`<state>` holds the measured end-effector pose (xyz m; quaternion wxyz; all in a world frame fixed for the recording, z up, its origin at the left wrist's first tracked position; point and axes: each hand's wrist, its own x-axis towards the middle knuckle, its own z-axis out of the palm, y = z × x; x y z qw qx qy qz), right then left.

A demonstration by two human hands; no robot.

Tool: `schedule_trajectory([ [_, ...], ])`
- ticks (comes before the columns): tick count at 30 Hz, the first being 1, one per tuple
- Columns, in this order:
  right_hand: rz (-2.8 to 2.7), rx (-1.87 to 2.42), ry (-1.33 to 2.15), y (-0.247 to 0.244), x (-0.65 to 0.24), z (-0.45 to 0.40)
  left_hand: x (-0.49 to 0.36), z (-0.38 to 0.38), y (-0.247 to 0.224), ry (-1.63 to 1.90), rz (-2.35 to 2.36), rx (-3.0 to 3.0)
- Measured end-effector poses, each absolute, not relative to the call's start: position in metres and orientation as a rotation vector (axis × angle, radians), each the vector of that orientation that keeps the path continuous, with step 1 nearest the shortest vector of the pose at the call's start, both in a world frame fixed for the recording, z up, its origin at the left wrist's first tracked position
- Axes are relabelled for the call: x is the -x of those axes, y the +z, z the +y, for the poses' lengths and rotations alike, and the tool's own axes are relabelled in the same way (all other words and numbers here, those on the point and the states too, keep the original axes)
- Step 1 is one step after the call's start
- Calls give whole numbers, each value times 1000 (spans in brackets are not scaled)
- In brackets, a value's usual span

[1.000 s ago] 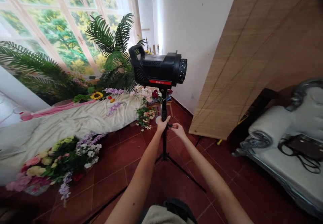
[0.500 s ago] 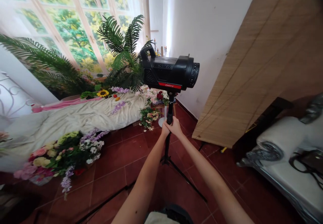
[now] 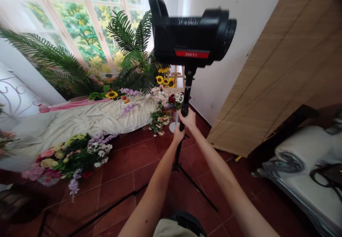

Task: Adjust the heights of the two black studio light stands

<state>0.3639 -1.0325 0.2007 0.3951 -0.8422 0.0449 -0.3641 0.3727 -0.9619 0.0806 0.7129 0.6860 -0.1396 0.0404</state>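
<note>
A black studio light [image 3: 187,37] with a red label rises at the top of a black light stand [image 3: 177,155]. My right hand [image 3: 188,119] is closed round the upper pole, just under the light's mount. Lower down, my left hand [image 3: 179,134] grips the same stand. The pole leans slightly to the right at the top, and the stand's legs spread over the red tiled floor [image 3: 144,151]. Parts of the pole are hidden behind my fingers.
To the left, a bed with a cream cover [image 3: 107,117] has a flower arrangement [image 3: 66,155] before it. Palm leaves [image 3: 128,45] stand by the window. A bamboo screen [image 3: 253,77] and a white sofa [image 3: 307,158] are on the right. Another black leg [image 3: 107,212] crosses the floor.
The light has risen and come nearer, shifting right in view. My right hand has gone up with the upper pole, and my hands, together before, are now apart along it.
</note>
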Motion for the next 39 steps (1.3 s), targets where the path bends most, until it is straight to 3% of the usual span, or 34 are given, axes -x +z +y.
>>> schedule_trajectory([
  [8,33,1866,-1112,287,-385,-1028,-370,-962,81,183,-373,-1636],
  [23,-140,1975,-914,288,-358,-1037,-376,-964,72,201,-414,-1624],
  [27,-260,1959,-801,263,-330,-1055,-376,-966,73,187,-395,-1586],
  [39,54,2002,-462,98,-267,-1074,-368,-964,86,154,-355,-1552],
])
